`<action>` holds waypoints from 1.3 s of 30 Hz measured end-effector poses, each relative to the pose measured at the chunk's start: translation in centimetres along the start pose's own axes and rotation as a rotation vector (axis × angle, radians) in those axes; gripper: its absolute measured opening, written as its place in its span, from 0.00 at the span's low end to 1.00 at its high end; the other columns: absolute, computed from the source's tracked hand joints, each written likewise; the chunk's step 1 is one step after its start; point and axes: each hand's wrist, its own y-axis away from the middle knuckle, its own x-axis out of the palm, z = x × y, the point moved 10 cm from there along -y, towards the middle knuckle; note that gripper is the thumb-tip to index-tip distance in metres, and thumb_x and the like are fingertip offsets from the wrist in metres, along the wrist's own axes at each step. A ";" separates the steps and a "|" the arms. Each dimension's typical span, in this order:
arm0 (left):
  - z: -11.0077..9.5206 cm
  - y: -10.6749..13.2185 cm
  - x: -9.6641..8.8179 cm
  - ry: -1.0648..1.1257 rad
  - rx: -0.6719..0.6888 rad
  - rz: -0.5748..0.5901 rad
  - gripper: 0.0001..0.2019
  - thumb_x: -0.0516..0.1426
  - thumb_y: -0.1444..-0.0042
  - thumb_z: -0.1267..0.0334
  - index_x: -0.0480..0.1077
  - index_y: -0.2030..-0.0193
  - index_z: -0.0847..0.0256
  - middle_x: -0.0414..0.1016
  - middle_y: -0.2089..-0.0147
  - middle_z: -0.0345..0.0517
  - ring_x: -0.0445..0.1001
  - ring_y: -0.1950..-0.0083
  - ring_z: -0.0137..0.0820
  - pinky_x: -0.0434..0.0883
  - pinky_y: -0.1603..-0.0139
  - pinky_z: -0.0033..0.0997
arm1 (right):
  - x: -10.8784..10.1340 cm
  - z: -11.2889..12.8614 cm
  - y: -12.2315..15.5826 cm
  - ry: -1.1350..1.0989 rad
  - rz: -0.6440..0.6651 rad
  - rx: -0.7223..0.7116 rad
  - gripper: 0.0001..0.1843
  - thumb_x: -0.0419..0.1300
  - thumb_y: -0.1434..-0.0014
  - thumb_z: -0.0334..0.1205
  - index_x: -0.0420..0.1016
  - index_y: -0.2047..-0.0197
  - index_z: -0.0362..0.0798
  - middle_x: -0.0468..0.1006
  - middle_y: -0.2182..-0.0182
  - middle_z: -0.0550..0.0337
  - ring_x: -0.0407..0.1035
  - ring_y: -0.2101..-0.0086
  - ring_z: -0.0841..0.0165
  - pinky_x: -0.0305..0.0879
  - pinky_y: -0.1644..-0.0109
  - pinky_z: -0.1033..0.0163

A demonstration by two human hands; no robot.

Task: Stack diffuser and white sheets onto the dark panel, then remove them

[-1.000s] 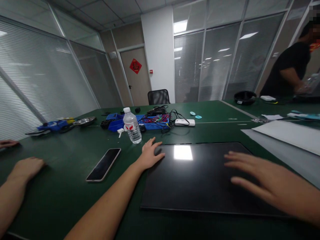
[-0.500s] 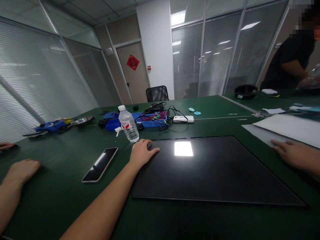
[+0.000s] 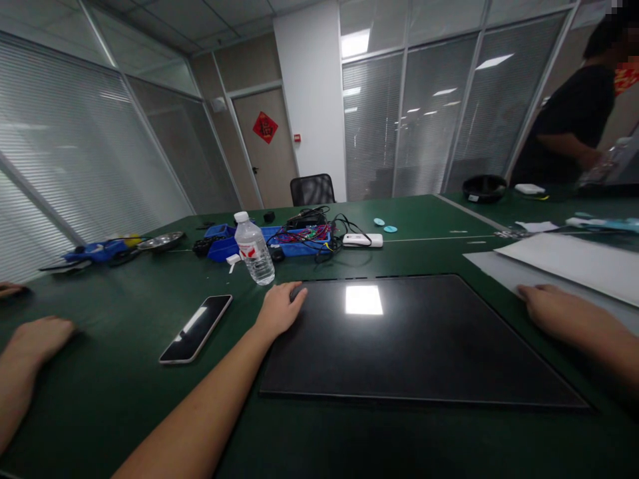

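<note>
A large flat black panel (image 3: 414,339) lies on the green table (image 3: 124,392) in front of me. My left hand (image 3: 278,307) rests at its far left corner, fingers held together and curled over the edge. My right hand (image 3: 552,311) sits at the panel's far right edge, fingers bent down against it. A dark phone (image 3: 196,328) lies face up left of my left arm. A clear water bottle (image 3: 254,249) stands just beyond my left hand.
Another person's hand (image 3: 37,336) lies on the table at the left, and a second one (image 3: 10,289) at the far edge. Blue trays with tangled wires (image 3: 299,239) sit behind the bottle. White sheets (image 3: 574,259) lie at the right. A person in black (image 3: 574,126) stands at the far right.
My right hand has slid off the top of the panel to its right edge. My left hand's fingers have drawn together at the far left corner.
</note>
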 end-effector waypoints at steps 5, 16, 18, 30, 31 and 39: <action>-0.2 0.1 0.2 0.029 0.012 0.019 0.24 0.54 0.32 0.50 0.76 0.37 0.62 0.79 0.36 0.55 0.76 0.35 0.47 0.68 0.31 0.47 | -0.9 1.5 1.0 0.024 0.077 0.016 0.33 0.40 0.27 0.45 0.76 0.35 0.36 0.75 0.45 0.23 0.78 0.56 0.50 0.70 0.55 0.49; -0.1 0.4 0.6 0.068 -0.029 0.094 0.36 0.57 0.37 0.45 0.65 0.27 0.64 0.71 0.29 0.59 0.70 0.29 0.51 0.65 0.29 0.53 | -1.2 2.6 0.9 0.075 0.062 -0.002 0.33 0.41 0.28 0.43 0.66 0.27 0.38 0.73 0.42 0.25 0.77 0.53 0.47 0.69 0.51 0.46; 0.0 0.4 0.8 0.061 -0.033 0.106 0.37 0.56 0.37 0.45 0.63 0.26 0.64 0.70 0.28 0.60 0.69 0.28 0.51 0.64 0.29 0.53 | -1.3 2.9 1.0 0.085 0.061 -0.014 0.34 0.39 0.27 0.42 0.65 0.26 0.38 0.74 0.42 0.26 0.76 0.53 0.46 0.68 0.49 0.45; 0.5 -0.1 2.4 -0.002 0.044 0.120 0.38 0.57 0.37 0.45 0.59 0.24 0.60 0.69 0.27 0.58 0.66 0.26 0.52 0.57 0.25 0.56 | -5.1 6.9 2.0 0.067 0.028 -0.064 0.32 0.43 0.32 0.32 0.69 0.29 0.39 0.76 0.43 0.35 0.72 0.44 0.50 0.67 0.47 0.51; 0.6 -0.1 2.4 0.000 0.036 0.119 0.39 0.57 0.37 0.45 0.60 0.24 0.61 0.68 0.27 0.59 0.66 0.26 0.52 0.57 0.25 0.55 | -5.7 7.3 2.2 0.081 0.010 -0.066 0.31 0.44 0.32 0.32 0.69 0.29 0.40 0.76 0.43 0.36 0.72 0.45 0.50 0.68 0.49 0.51; 0.7 -0.1 2.1 0.038 0.012 0.103 0.37 0.56 0.37 0.46 0.62 0.26 0.67 0.68 0.27 0.62 0.66 0.26 0.50 0.60 0.25 0.51 | -9.7 17.4 5.0 -0.121 -0.170 -0.510 0.32 0.47 0.33 0.29 0.69 0.28 0.50 0.75 0.40 0.46 0.71 0.44 0.56 0.71 0.42 0.49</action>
